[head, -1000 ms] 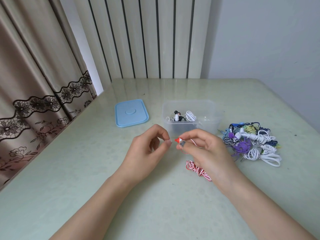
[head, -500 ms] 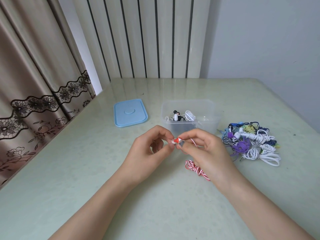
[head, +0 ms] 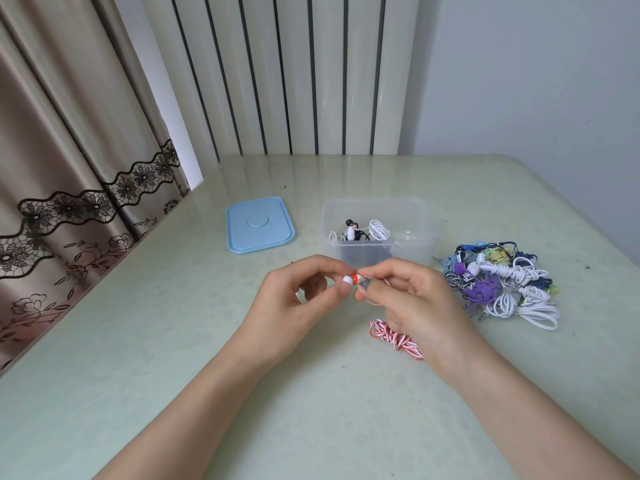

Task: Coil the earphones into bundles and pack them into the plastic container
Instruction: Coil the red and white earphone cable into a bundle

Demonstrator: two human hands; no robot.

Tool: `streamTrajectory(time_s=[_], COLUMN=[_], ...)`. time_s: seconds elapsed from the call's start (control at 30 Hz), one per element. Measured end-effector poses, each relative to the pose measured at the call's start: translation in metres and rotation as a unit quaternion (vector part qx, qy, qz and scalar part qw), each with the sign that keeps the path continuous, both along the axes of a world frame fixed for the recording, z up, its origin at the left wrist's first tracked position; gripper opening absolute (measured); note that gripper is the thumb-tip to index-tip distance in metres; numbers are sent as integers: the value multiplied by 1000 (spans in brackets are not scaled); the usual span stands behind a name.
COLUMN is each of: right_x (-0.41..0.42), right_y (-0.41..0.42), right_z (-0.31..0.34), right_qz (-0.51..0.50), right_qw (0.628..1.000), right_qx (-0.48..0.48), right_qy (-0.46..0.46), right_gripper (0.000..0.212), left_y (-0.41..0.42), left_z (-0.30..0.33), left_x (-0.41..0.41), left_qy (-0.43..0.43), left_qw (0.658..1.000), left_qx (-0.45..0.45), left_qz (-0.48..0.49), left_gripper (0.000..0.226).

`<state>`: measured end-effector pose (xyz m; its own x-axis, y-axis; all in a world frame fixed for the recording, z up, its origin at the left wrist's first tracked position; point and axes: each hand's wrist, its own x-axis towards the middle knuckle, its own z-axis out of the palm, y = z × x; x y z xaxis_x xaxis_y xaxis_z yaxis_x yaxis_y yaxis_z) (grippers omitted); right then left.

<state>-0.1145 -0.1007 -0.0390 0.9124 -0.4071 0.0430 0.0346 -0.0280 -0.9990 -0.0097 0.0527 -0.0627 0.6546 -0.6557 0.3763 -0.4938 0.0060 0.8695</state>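
While pinched at its buds, red-and-white earphone (head: 352, 279) held just above the table (head: 173, 341), in front of the plastic container (head: 419, 216). Left hand (head: 294, 303) gripping the rounded white tip between thumb and forefinger; right hand (head: 412, 299) clenched around the neighbouring bud and a thin loop of cord. Probably brought together like this to pair the buds and fix a starting point for winding. Rest of the striped cord (head: 394, 336) trailing down, lying in a loose heap on the table under the right wrist, not yet coiled. Cable thin, limp, candy-striped; buds smooth and glossy. Container translucent, rounded at the corners, open on top, with a white and a black bundle already inside near the left wall. Blue lid (head: 259, 225) flat and just beside it to the left, likely kept clear for dropping bundles in. Pile of earphones (head: 502, 285) well to the right: white, purple, blue and yellowish cords, tangled, within easy reach. Table pale green, polished, faintly mottled.
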Motion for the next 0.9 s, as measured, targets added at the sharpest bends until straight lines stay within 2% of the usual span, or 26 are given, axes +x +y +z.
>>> streamTrajectory(time_s=[0.3,0.53,0.77,0.9], right_x=[1,-1,-1,-2], right_y=[-3,-5,-5,-5], right_z=[-1,-1,0,-1], right_qz=[24,54,69,74], right_qw=[998,996,992,992], right_qx=[58,74,102,103], right_qy=[19,8,8,10], right_gripper=[6,3,17,6], left_y=[1,1,2,2], left_z=[2,3,4,3], left_x=[1,3,4,5], left_qy=[40,114,148,177], left_qw=[997,987,978,971], left_qx=[-34,-50,-64,-80], left_qz=[-51,-101,-135,-138], left_gripper=[8,16,15,10])
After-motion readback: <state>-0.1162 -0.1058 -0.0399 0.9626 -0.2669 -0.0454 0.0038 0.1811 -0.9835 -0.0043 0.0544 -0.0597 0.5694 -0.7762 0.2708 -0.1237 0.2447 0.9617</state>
